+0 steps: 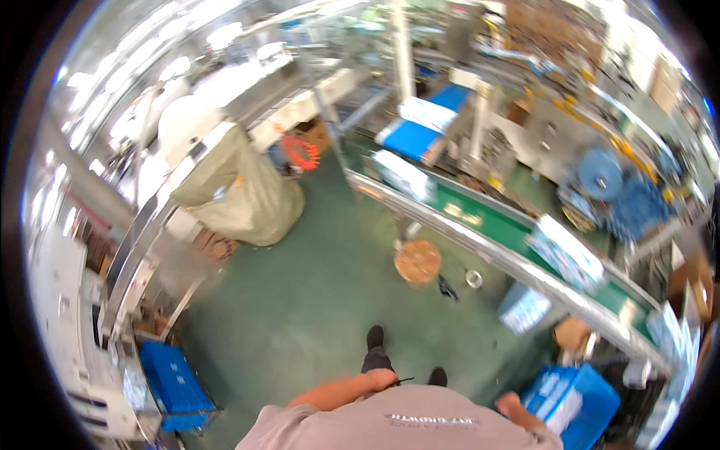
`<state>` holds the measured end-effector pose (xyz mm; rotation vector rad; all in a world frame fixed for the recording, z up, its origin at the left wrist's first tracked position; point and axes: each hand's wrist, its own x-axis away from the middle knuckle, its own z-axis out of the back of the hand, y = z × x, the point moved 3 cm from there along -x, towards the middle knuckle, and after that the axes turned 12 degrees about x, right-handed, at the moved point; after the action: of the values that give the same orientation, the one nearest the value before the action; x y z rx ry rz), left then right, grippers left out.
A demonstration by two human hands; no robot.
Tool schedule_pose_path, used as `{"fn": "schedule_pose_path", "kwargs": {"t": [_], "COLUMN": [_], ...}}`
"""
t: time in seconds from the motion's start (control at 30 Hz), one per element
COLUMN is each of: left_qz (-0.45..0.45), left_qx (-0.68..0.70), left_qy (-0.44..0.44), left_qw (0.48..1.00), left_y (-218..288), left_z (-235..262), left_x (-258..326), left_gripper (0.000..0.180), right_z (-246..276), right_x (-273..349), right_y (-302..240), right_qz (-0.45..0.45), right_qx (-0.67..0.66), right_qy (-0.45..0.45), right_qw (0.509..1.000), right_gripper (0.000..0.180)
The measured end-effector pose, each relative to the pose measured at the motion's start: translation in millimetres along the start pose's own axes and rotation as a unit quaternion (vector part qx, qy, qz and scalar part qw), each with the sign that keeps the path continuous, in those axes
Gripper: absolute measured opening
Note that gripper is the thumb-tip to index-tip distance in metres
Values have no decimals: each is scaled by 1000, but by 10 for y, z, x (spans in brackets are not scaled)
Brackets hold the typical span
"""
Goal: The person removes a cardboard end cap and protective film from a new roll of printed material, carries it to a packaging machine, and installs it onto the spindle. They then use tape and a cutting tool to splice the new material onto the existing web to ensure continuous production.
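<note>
My left hand (pixel 381 379) is held in front of my waist with its fingers curled in. A thin dark strip (pixel 405 380) sticks out beside its fingertips; what it belongs to is hidden. Lower on the right, my right hand (pixel 510 405) hangs beside my body, small and blurred, so its fingers do not show clearly. Nearest to it stands a blue crate (pixel 600 401) with white and blue packs (pixel 551 401) at its near side. Whether the hand touches them I cannot tell.
A green conveyor belt (pixel 502 230) with metal rails crosses the right, carrying plastic-wrapped packs (pixel 566 253). Under its edge are a round brown-topped stool (pixel 418 262) and a light-blue bin (pixel 525 306). A large olive sack (pixel 251 187) and a blue cart (pixel 174 379) stand left.
</note>
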<state>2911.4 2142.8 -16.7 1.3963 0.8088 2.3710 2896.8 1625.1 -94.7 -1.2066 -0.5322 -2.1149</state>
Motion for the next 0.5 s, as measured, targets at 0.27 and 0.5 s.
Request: {"fn": "schedule_pose_path", "kwargs": {"t": [0.27,0.5], "left_qz": [-64,-60], "left_qx": [204,145], "left_qy": [180,42], "left_qw": [960,987], "left_y": [-1286,-2483], "left_z": [1051,1362], "left_x": [262,298], "left_gripper": [27,36], "right_z": [1119,5202], "right_x": [-801,-1095], "right_y": [-454,-1454], "right_qz": [58,19], "right_qx": [28,-397], "right_qy": [-19,257], "right_qw": [998,881], "right_gripper": [29,40]}}
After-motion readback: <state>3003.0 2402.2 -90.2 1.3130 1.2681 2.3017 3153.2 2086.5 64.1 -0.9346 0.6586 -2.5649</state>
